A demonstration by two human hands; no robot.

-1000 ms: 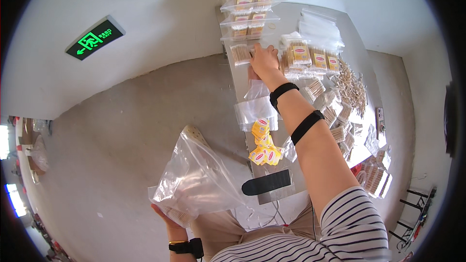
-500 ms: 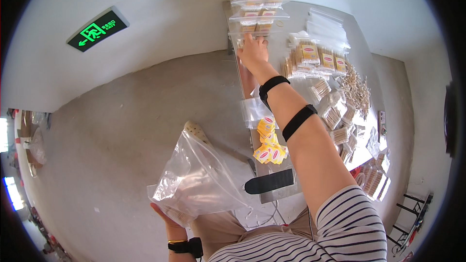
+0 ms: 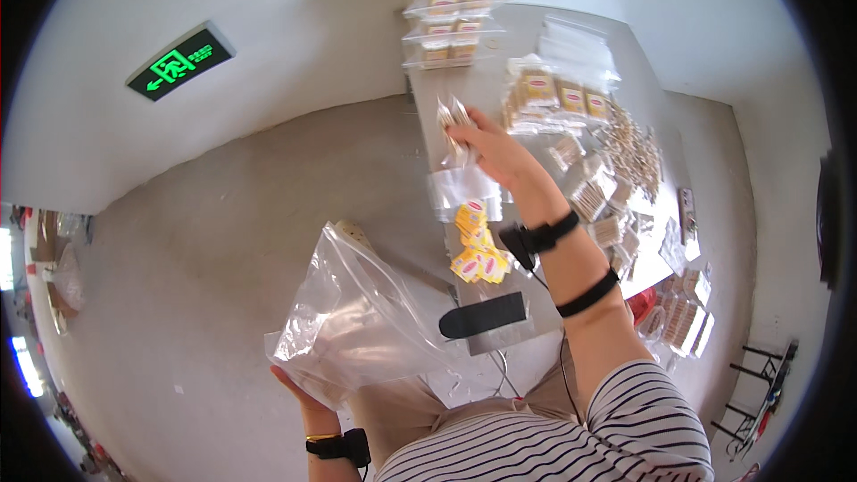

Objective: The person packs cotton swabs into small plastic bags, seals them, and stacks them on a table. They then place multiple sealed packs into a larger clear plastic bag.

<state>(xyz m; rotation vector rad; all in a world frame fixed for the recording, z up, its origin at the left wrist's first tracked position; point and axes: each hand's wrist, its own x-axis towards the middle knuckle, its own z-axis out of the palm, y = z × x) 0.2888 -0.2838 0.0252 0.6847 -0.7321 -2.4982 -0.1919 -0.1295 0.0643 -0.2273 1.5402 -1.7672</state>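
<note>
Low on the left, my left hand point(image 3: 303, 393) is closed on the lower edge of a large clear plastic bag point(image 3: 357, 330); the bag hides most of its fingers. My right hand point(image 3: 493, 145), reaching over the table, is closed around small clear packs of thin sticks, likely cotton swabs point(image 3: 453, 120), with their pointed plastic ends upward. Just below it on the table lie flat clear bags point(image 3: 464, 194) and a loose heap of yellow and white cards point(image 3: 479, 254). Stacked bagged packs with yellow labels point(image 3: 453, 40) stand beyond the hand.
More labelled packs point(image 3: 540, 94) and flat empty bags point(image 3: 576, 49) occupy the far right of the grey table point(image 3: 500, 330). Loose sticks point(image 3: 629, 147) and bundles point(image 3: 607, 232) line its right side. A black rounded strip point(image 3: 484, 315) lies at the near end.
My right hand has drawn back from the far stack toward me, and small stick packs now show in its grip. My left hand has stayed on the large bag. The view has shifted slightly.
</note>
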